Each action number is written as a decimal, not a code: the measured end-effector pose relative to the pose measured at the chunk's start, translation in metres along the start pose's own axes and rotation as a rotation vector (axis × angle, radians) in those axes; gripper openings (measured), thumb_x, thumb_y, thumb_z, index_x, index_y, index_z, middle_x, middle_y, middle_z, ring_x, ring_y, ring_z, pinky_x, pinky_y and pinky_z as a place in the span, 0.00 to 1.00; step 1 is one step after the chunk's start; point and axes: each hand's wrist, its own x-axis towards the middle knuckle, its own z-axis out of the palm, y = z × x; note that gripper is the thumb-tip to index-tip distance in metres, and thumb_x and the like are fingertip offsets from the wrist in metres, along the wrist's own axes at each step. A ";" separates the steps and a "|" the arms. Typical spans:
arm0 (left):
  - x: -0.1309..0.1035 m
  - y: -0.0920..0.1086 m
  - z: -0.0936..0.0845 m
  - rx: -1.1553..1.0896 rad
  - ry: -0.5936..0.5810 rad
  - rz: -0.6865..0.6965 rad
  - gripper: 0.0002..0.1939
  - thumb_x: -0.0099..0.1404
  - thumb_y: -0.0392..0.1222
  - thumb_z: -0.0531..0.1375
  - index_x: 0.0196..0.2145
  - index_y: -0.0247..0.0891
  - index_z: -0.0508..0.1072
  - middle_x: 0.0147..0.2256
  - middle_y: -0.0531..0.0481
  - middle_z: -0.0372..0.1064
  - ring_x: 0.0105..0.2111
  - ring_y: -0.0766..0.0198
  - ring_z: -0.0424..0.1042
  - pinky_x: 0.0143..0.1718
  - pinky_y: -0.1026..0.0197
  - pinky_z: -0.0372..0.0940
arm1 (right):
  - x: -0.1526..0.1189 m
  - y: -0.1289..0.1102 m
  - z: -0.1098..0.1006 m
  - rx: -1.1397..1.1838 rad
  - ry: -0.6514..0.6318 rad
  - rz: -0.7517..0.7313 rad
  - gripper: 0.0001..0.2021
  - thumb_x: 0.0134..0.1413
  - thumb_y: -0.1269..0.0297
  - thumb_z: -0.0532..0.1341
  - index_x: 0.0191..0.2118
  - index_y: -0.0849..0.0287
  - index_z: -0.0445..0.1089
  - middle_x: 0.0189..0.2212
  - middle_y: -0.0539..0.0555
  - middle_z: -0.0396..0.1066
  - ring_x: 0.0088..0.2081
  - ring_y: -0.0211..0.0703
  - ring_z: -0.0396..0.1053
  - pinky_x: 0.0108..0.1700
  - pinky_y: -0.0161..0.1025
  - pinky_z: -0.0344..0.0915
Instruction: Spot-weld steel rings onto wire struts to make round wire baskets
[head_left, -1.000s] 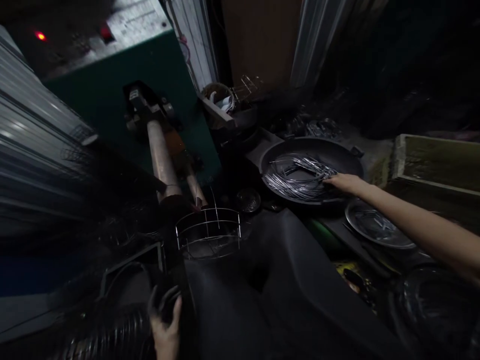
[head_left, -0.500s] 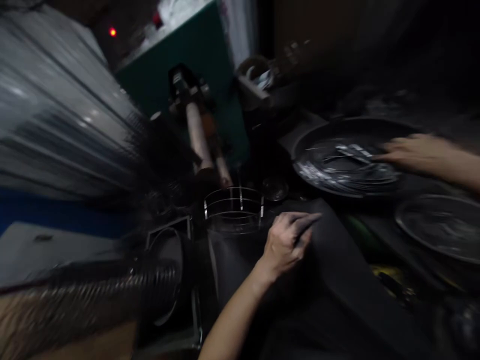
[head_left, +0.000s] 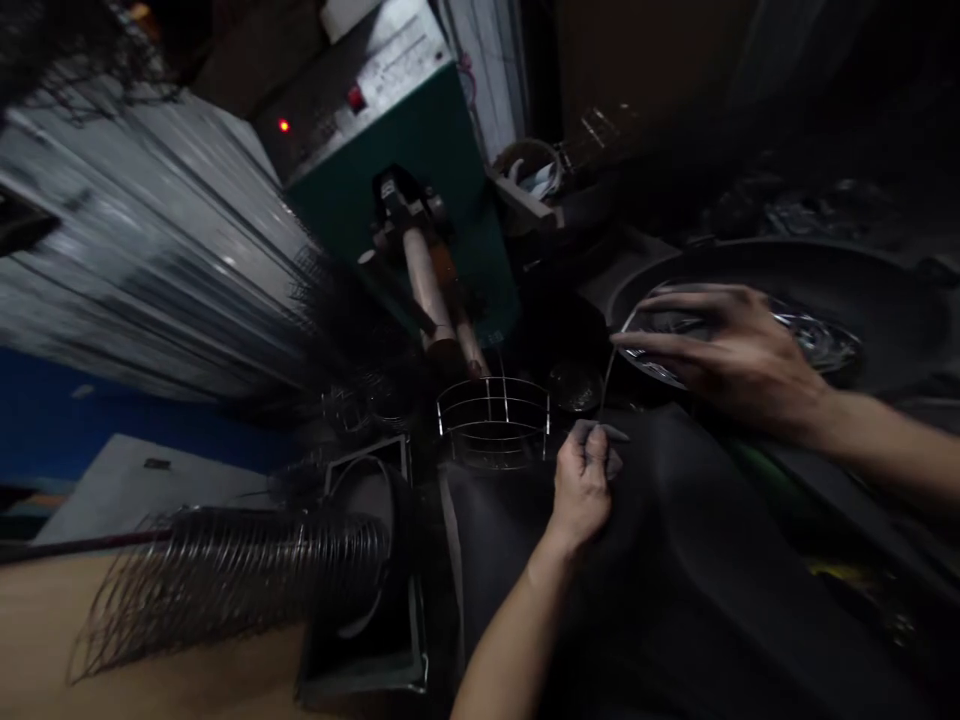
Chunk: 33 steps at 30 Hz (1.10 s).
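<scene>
My left hand (head_left: 585,480) is closed over the dark cloth on my lap, its fingertips pinching the lower end of a thin wire (head_left: 608,378). My right hand (head_left: 739,350) is at the upper end of that wire, thumb and forefinger closing on it. Behind my right hand lies a wide dark pan (head_left: 892,290) holding shiny wire pieces (head_left: 825,338). A round wire frame (head_left: 491,415) stands left of my left hand, below the rods of a green machine (head_left: 465,160).
A long stack of wire rings (head_left: 262,560) lies at the lower left beside a metal-edged frame (head_left: 416,620). Corrugated sheet metal (head_left: 150,230) stands at the left. A round container (head_left: 529,165) with pale items sits behind, right of the machine.
My right hand has moved left from the pan toward my left hand, and a thin wire now shows between them. The view has shifted, with the scene lying farther right and lower.
</scene>
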 end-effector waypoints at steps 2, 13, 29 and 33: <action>-0.001 -0.004 0.005 -0.052 0.062 0.009 0.22 0.68 0.58 0.48 0.36 0.35 0.67 0.21 0.57 0.52 0.21 0.72 0.52 0.23 0.69 0.51 | -0.016 -0.026 0.017 0.069 0.173 0.289 0.11 0.61 0.56 0.54 0.42 0.48 0.72 0.40 0.54 0.71 0.42 0.48 0.68 0.46 0.48 0.64; -0.028 0.022 -0.110 0.566 0.296 0.287 0.16 0.65 0.46 0.55 0.48 0.38 0.68 0.46 0.44 0.69 0.48 0.57 0.68 0.52 0.53 0.62 | 0.025 -0.047 0.064 0.689 -0.349 1.009 0.11 0.41 0.54 0.59 0.29 0.54 0.68 0.29 0.56 0.72 0.33 0.52 0.71 0.35 0.45 0.68; 0.051 -0.028 -0.176 0.612 0.340 0.653 0.42 0.51 0.35 0.60 0.58 0.38 0.41 0.39 0.49 0.62 0.40 0.60 0.67 0.48 0.51 0.63 | 0.102 -0.079 0.160 1.183 -0.245 1.068 0.12 0.48 0.60 0.65 0.33 0.59 0.61 0.17 0.43 0.58 0.15 0.30 0.52 0.15 0.28 0.48; 0.054 -0.028 -0.182 0.620 0.350 0.659 0.43 0.50 0.34 0.61 0.58 0.39 0.40 0.38 0.51 0.61 0.39 0.61 0.67 0.48 0.51 0.63 | 0.104 -0.081 0.162 1.137 -0.346 1.084 0.12 0.48 0.59 0.65 0.33 0.58 0.62 0.13 0.42 0.56 0.14 0.31 0.50 0.15 0.28 0.46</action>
